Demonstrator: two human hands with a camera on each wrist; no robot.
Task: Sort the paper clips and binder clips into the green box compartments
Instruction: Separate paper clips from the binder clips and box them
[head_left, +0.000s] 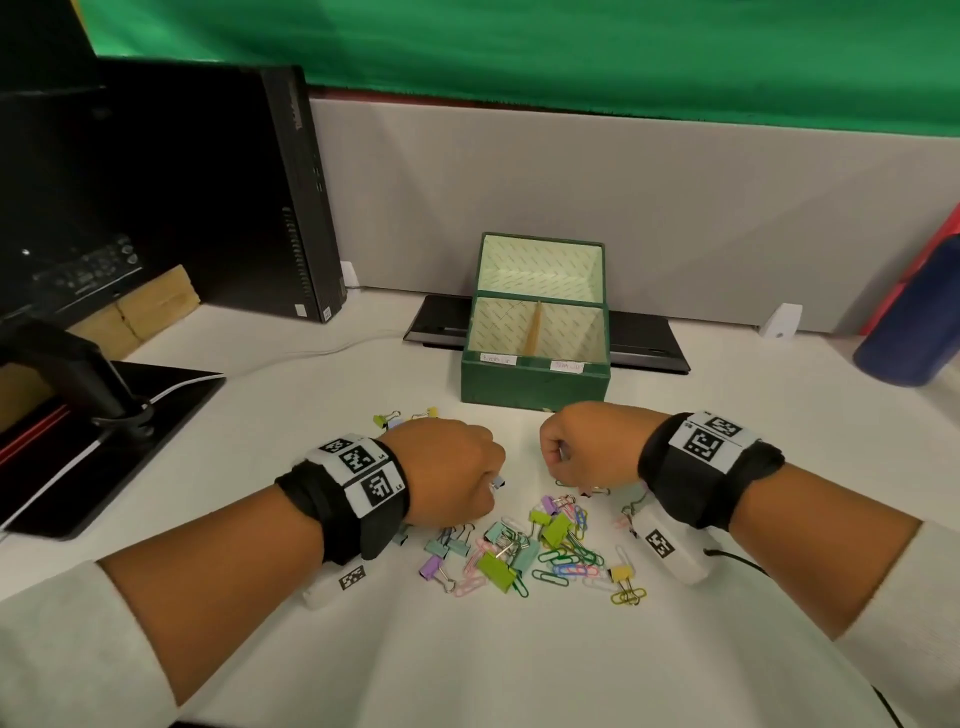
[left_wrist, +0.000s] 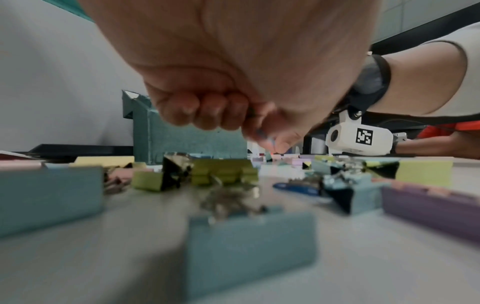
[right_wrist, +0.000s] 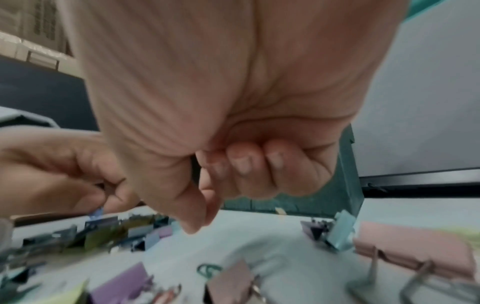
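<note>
From the head view, the left hand (head_left: 447, 467) pinches a small blue clip (head_left: 500, 483) and the right hand (head_left: 587, 444) is curled above the pile (head_left: 535, 545) of bright wire paper clips and boxy metal binder clips; the green box (head_left: 535, 382) sits just past both hands, its two card-lined bins look bare. The left wrist view shows curled fingers (left_wrist: 207, 111) pinching something blurry. In the right wrist view, whether that fist (right_wrist: 233, 164) holds anything, I cannot tell.

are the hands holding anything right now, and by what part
The left hand pinches a small blue clip between thumb and fingertips; which part cannot be told. The right hand is curled, with nothing visibly held.
</note>
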